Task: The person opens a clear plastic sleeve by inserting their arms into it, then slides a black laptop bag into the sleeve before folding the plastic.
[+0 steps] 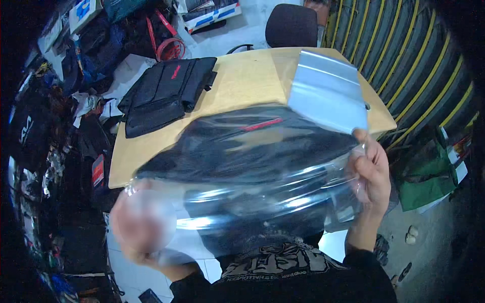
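Note:
A clear plastic bag (252, 202) is stretched wide between my hands, close to my body, with bright glare along its folds. My right hand (373, 169) pinches its right edge, thumb against fingers. At its left end is my left hand (144, 222); a blur hides much of that hand, but the plastic is drawn taut to it. A black fabric bag (212, 146) with a red mark lies in or just behind the plastic; which one I cannot tell. It is smeared by motion.
Another black bag (169, 91) lies on the wooden table (247, 76) at the far left. A stack of pale plastic sheets or bags (326, 86) lies at the far right. Clutter crowds the left floor. A dark chair (292, 25) and a green bag (427, 182) stand around the table.

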Demonstrator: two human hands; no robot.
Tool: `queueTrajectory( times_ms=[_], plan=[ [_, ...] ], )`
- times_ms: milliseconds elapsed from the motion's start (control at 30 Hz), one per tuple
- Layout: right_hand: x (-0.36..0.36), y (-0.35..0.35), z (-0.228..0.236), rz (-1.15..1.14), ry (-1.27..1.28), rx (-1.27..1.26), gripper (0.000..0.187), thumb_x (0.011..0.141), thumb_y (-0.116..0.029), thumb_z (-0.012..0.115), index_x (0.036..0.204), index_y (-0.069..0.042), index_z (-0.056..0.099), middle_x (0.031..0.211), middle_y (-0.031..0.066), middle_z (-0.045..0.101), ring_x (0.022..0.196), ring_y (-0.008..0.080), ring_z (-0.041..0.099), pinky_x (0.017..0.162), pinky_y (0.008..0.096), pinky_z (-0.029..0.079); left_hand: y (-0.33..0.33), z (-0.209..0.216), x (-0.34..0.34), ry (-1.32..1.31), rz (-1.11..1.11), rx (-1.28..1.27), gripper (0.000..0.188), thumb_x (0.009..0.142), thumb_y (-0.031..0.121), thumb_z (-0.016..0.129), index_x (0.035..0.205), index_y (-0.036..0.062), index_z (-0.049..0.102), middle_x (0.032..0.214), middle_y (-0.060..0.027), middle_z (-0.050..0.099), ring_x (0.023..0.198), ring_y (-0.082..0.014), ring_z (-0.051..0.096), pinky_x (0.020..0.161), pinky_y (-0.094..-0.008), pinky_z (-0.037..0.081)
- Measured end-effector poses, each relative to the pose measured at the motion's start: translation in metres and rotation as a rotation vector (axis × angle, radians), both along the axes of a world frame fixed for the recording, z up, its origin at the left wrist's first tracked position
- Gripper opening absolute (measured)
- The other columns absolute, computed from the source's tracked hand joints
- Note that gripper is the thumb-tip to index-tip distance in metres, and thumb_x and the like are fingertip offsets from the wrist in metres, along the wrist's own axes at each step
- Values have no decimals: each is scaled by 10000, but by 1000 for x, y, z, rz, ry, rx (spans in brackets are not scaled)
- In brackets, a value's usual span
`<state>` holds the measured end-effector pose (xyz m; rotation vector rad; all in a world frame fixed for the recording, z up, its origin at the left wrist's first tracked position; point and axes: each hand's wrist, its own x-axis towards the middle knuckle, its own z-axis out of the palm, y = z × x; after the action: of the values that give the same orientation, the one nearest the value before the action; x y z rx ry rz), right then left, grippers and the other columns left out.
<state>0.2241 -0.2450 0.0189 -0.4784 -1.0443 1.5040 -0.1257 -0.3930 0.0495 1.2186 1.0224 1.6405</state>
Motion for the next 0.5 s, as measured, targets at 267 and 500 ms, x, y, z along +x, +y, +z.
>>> queueTrajectory(
  times_ms=[267, 500],
  plan=[
    [-110, 9, 110, 385, 13, 506, 544, 852, -171, 670, 1257, 113, 443, 706, 105, 635, 536, 133, 610, 454, 212, 469, -71, 64, -41, 264, 534, 373, 515, 919, 104, 510, 1354, -114, 340, 1254, -171, 453, 1077, -206, 446, 897, -292, 359],
    [-230, 51, 112, 818, -78, 237, 275, 896, -213, 630, 1030, 27, 618, 929, 154, 684, 821, 176, 686, 635, 218, 543, -99, 88, -99, 488, 1046, 303, 456, 1018, 104, 332, 1408, -120, 263, 1501, -173, 282, 1388, -225, 271, 1155, -339, 221]
  ],
)
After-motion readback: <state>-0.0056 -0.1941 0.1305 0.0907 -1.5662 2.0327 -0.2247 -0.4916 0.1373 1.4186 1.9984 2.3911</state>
